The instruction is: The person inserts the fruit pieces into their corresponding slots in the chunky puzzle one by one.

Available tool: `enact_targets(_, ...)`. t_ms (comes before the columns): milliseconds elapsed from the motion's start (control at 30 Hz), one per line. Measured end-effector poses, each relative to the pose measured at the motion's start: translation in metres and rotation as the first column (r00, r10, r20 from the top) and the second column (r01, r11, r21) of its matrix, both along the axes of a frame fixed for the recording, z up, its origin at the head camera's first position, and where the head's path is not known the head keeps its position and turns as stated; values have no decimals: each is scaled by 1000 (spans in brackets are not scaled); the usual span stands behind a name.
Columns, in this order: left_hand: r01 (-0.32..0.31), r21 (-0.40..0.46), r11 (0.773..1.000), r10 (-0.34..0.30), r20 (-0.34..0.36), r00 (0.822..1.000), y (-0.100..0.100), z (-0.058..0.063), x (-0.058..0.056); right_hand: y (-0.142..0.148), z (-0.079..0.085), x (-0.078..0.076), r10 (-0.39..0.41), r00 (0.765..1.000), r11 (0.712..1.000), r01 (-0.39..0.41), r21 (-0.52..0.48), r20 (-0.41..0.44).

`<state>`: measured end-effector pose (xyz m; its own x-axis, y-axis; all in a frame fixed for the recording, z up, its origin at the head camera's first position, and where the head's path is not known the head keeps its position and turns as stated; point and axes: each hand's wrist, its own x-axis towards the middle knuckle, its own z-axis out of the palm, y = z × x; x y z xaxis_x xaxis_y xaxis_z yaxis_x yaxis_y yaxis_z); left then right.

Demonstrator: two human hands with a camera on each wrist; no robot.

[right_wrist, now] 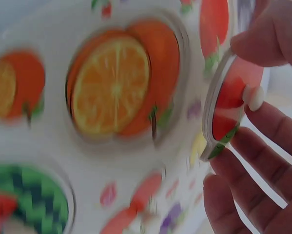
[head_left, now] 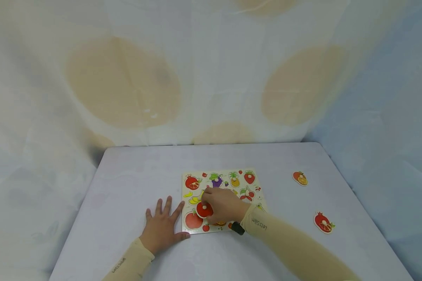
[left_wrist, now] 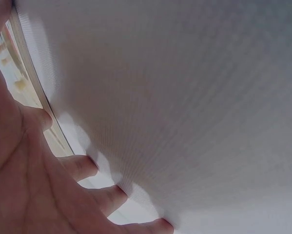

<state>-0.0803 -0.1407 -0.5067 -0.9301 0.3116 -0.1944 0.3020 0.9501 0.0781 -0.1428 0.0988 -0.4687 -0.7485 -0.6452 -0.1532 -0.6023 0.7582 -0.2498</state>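
Note:
My left hand [head_left: 160, 230] lies on the table with its fingers spread, thumb and index finger at the left edge of a fruit puzzle board [head_left: 204, 181]. In the left wrist view, fingertips [left_wrist: 41, 117] reach that board's edge. My right hand [head_left: 223, 205] holds a red fruit puzzle piece [head_left: 204, 210] over the board's lower left, beside a large printed red fruit [head_left: 193, 221]. The right wrist view shows the piece [right_wrist: 228, 102] tilted, with a green leaf and a pale knob [right_wrist: 253, 97], between thumb and fingers. A printed orange [right_wrist: 111, 87] lies below it.
Two loose pieces lie on the table [head_left: 133, 175] right of the board: an orange piece [head_left: 300, 178] farther back and a pomegranate piece [head_left: 324, 223] nearer. Knobbed pieces such as the strawberry [head_left: 249, 177] sit in the board. A patterned cloth [head_left: 214, 78] hangs behind the table.

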Motion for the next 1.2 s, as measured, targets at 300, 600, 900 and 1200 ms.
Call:
enact_targets(300, -3, -12, 1000, 4, 10, 1000, 2, 3, 0, -21, -4, 11, 8, 1000, 1000, -8, 20, -5)
enact_targets(600, 8, -20, 1000, -8, -14, 1000, -1, -2, -2, -30, -9, 16, 61, 996, 998, -61, 9, -60)
enact_targets(900, 16, -9, 1000, -16, -30, 999, 0, 1, -1, -37, -13, 21, 87, 991, 996, -83, 44, -105)
enact_targets(1200, 8, -7, 1000, -8, -18, 1000, 1, 7, 1, -42, -12, 26, 93, 989, 994, -86, 61, -111)
